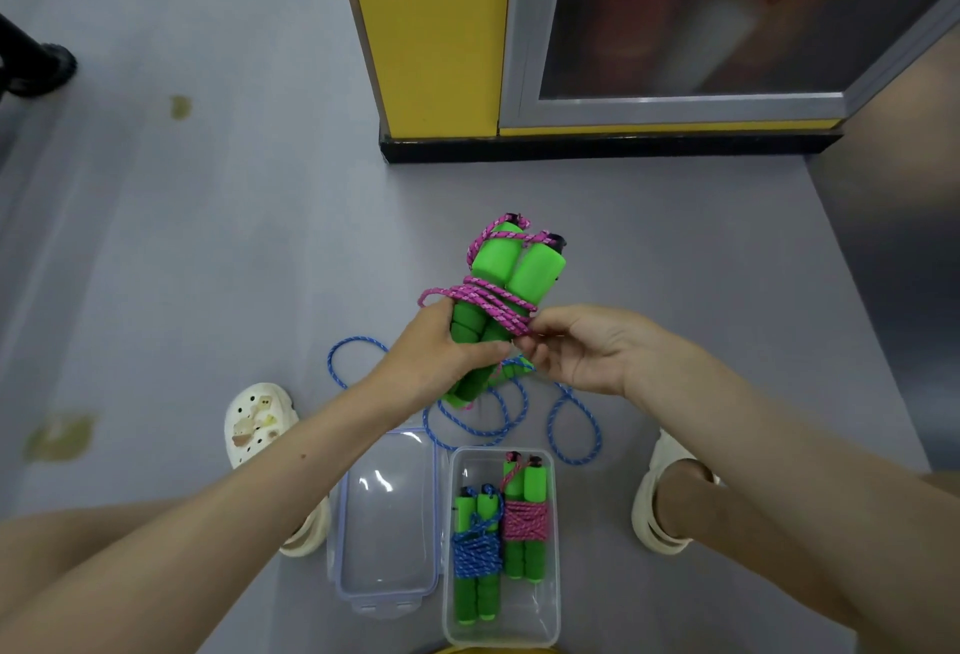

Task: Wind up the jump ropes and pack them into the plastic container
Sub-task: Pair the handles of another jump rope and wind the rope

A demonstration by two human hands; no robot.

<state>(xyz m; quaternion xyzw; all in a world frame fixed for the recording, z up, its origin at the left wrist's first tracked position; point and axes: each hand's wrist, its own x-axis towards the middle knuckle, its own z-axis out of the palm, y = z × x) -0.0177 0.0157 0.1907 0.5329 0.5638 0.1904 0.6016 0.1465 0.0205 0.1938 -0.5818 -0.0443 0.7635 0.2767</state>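
1. Far left edge: a dark shoe (44,69), cut off by the frame; you could not see whose.
2. Your left clog (260,425), white, its heel hidden under your forearm.
3. Clear lid (387,523), lying flat on the grey floor (208,238), just beside the container's left wall.
4. Your left hand (441,347): fingers curled round the lower half of the two green handles, hiding that stretch of them.
5. Pink jump rope (498,290), held above the floor between both hands. The paired handles' long axis ran from near-left to far-right, black end caps pointing away from you. The cord crossed the middle in several wraps; one loop ran over the far ends.
6. Blue jump rope (467,425), loose in coils on the floor under your hands; its handles were mostly covered and hard to make out.
7. Plastic container (501,632), open, long axis running away from you. Inside, side by side, lengthwise, caps at the far end: a blue-wound bundle (478,549) on the left and a pink-wound bundle (524,521) on the right.
8. Your right hand (576,347): thumb and fingertips pinching the pink cord at the wraps.
9. Your right sandal (654,503), partly behind your leg.
10. Far right: a glass-fronted cabinet (675,30); its red lettering was too blurred to read.
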